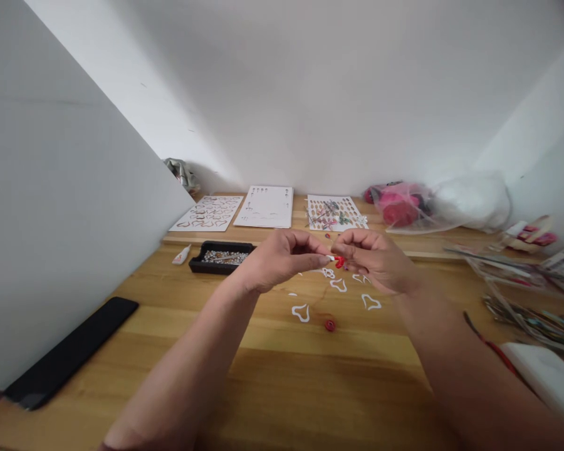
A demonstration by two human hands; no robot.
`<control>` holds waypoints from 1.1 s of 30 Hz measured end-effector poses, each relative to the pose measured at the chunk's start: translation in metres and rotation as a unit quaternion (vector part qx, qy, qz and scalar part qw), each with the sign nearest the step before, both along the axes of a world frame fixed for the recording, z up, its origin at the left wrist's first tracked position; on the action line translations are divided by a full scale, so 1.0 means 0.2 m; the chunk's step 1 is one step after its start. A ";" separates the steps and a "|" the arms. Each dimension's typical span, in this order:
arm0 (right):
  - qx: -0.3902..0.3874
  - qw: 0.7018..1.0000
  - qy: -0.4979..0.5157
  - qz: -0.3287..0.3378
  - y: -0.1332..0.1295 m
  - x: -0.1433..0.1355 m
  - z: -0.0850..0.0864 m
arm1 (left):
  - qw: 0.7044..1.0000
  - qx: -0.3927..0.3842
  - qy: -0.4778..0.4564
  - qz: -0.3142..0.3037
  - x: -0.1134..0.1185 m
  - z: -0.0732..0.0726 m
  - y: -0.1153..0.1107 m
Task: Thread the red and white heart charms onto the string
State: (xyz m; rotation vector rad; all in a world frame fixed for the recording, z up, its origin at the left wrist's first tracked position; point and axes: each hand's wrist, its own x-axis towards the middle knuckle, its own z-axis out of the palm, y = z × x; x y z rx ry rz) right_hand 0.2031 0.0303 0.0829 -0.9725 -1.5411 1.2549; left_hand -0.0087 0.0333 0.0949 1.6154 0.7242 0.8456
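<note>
Above the middle of the table, my left hand (286, 258) pinches a small white piece (330, 257) between thumb and forefinger. Bright red thread (339, 262) bunches up against that piece, in the gap between the two hands. My right hand (376, 258) is closed in a pinch on the red thread, its other fingers curled. A thin strand trails down toward a small red spool (329, 325) on the table. Around it lie several white wavy cut-out outlines, among them a near one (301, 313) and a right one (371, 302).
A black tray of beads (223, 257) stands behind my left arm, beside a small white tube (182, 254). Printed sheets (264, 210) line the back ledge. Bagged pink and white material (399, 210) sits back right. A long black strip (73, 351) lies left; plastic packets (536, 313) lie right.
</note>
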 end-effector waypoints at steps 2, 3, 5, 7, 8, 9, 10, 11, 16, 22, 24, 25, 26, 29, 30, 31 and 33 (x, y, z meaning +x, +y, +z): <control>-0.024 0.999 0.034 0.001 0.00 -0.01 -0.02 | 1.000 -0.006 -0.017 0.014 0.00 -0.01 0.01; -0.036 0.998 0.050 0.000 0.01 -0.02 -0.03 | 1.000 -0.007 -0.021 0.022 0.00 -0.01 0.01; -0.066 0.994 0.082 0.001 0.01 -0.04 -0.05 | 0.999 -0.006 -0.024 0.041 0.00 -0.02 0.03; -0.103 0.989 0.108 0.009 0.02 -0.05 -0.07 | 0.997 -0.002 -0.028 0.066 0.00 -0.03 0.04; -0.118 0.986 0.116 0.015 0.02 -0.06 -0.08 | 0.996 0.001 -0.032 0.080 0.00 -0.03 0.05; -0.128 0.985 0.117 0.019 0.02 -0.07 -0.09 | 0.995 0.004 -0.037 0.094 0.00 -0.04 0.06; -0.129 0.985 0.113 0.022 0.02 -0.08 -0.09 | 0.993 0.006 -0.040 0.109 0.00 -0.04 0.06; -0.122 0.987 0.104 0.021 0.01 -0.08 -0.09 | 0.991 0.011 -0.040 0.125 0.00 -0.05 0.07; 0.026 0.999 -0.028 -0.027 -0.05 -0.10 -0.04 | 0.981 0.061 0.013 0.183 0.00 -0.04 0.07; 0.164 0.963 -0.177 -0.117 -0.10 -0.05 0.01 | 0.984 0.076 0.102 0.128 -0.01 -0.04 0.06; 0.170 0.962 -0.183 -0.114 -0.09 -0.04 0.02 | 0.989 0.067 0.106 0.080 -0.01 -0.04 0.05; 0.170 0.963 -0.179 -0.107 -0.08 -0.03 0.02 | 0.991 0.063 0.105 0.057 -0.01 -0.04 0.05; 0.166 0.966 -0.172 -0.097 -0.07 -0.02 0.02 | 0.992 0.058 0.102 0.036 -0.01 -0.04 0.05; 0.129 0.982 -0.126 -0.063 -0.02 0.00 0.01 | 0.996 0.028 0.080 -0.008 -0.02 -0.03 0.05; 0.102 0.989 -0.101 -0.046 -0.01 0.00 0.00 | 0.998 0.015 0.066 -0.015 -0.02 -0.02 0.05; 0.068 0.995 -0.072 -0.028 0.01 0.00 -0.02 | 0.999 0.004 0.051 -0.018 -0.02 -0.02 0.05; -0.005 1.000 -0.008 -0.001 0.03 -0.01 -0.04 | 1.000 -0.013 0.019 -0.010 -0.01 -0.02 0.05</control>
